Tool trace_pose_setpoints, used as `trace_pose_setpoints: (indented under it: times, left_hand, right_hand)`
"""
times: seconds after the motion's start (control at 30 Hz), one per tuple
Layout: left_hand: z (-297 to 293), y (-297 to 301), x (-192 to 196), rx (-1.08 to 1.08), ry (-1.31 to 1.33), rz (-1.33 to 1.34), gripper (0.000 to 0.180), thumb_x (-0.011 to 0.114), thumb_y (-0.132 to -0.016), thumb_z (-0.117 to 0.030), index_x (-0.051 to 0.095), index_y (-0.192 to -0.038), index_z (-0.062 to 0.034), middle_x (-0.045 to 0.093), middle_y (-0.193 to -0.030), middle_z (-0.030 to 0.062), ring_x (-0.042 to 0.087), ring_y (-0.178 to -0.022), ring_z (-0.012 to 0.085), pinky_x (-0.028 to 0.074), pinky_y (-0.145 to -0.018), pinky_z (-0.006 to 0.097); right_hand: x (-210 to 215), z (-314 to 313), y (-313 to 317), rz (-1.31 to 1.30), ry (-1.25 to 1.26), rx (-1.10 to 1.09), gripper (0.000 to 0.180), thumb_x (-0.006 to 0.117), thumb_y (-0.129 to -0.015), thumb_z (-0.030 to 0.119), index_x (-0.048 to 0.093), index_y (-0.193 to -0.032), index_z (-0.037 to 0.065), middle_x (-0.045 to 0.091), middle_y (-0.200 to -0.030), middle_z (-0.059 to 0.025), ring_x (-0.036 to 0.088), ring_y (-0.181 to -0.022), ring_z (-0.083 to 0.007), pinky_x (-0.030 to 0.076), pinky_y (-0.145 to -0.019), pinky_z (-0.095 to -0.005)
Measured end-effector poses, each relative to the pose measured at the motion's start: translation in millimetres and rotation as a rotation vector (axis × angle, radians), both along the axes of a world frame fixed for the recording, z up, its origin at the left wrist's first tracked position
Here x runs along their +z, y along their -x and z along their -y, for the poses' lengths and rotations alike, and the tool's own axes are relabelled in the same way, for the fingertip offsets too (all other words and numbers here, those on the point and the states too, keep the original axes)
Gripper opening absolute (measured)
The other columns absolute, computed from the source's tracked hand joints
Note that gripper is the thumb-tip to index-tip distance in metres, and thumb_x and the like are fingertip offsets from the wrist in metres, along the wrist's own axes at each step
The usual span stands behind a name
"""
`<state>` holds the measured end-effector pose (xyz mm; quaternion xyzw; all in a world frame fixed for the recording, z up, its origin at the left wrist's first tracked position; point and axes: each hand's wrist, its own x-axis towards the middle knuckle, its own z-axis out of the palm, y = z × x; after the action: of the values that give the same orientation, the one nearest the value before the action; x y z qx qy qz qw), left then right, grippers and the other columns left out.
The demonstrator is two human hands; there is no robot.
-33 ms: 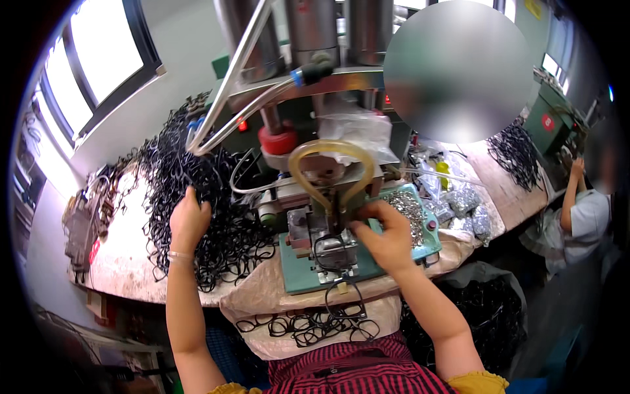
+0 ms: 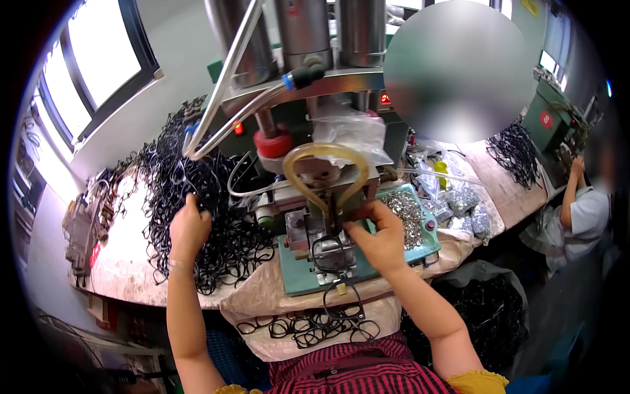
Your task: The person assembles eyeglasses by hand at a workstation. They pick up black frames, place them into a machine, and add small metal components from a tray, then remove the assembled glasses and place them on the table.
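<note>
My left hand point(image 2: 189, 230) is closed in a pinch over the pile of black cord loops point(image 2: 216, 246) on the left of the table. A thin black loop point(image 2: 182, 173) stands up from its fingertips. My right hand point(image 2: 379, 238) is at the right side of the press point(image 2: 331, 213), thumb and forefinger bent close to its die. What these fingers hold, if anything, is hidden. From the front of the die hangs another black loop point(image 2: 343, 301). A yellowish bent tube point(image 2: 326, 152) arches over the die. Several loops point(image 2: 308, 327) lie on the cloth over my lap.
Small silver metal parts point(image 2: 403, 210) fill a green tray point(image 2: 430, 244) right of the press. Beyond it lie clear bags of silver parts point(image 2: 462, 200). A dark-filled sack point(image 2: 485, 308) stands below on the right. Another person point(image 2: 584, 210) works at the far right.
The whole view has shifted slightly. The black loop above my left fingertips now shows more plainly. My right hand keeps its place by the die.
</note>
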<state>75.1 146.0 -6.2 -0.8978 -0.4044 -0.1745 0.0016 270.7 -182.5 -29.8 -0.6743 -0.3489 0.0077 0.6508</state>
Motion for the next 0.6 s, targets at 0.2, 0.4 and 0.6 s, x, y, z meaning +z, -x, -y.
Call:
trace_pose_setpoints:
  times: [0.2,0.4,0.6]
  left_hand:
    - [83.5,11.9,0.7,-0.245,0.428,0.634,0.046,0.064,-0.095,-0.009,0.052,-0.139,-0.0036,0.056,-0.076,-0.002,0.049,-0.063,0.007,0.038,-0.054,0.025]
    - [126.8,-14.8,15.4,-0.38,0.573,1.556,0.015,0.053,-0.105,-0.015,0.064,-0.112,-0.0074,0.064,-0.097,0.0018,0.059,-0.073,0.0098,0.046,-0.066,0.021]
    - [182.8,-15.8,-13.7,-1.045,0.129,1.051,0.01,0.062,-0.092,-0.013,0.071,-0.097,-0.0103,0.073,-0.097,0.0076,0.065,-0.084,0.0221,0.054,-0.088,0.043]
  right_hand:
    - [-12.5,-7.3,10.2,-0.246,-0.187,0.055,0.045,0.071,-0.082,-0.002,0.054,-0.124,-0.001,0.067,-0.092,-0.0047,0.063,-0.09,-0.0111,0.048,-0.087,-0.0267]
    - [1.2,-13.8,20.2,-0.419,-0.325,0.217,0.048,0.072,-0.083,-0.001,0.053,-0.127,-0.003,0.069,-0.106,-0.0081,0.063,-0.1,-0.0119,0.047,-0.093,-0.027]
    - [26.9,13.2,32.7,-0.282,-0.11,0.229,0.042,0.068,-0.085,0.003,0.059,-0.126,0.001,0.066,-0.122,-0.0145,0.064,-0.113,-0.0245,0.046,-0.102,-0.0336]
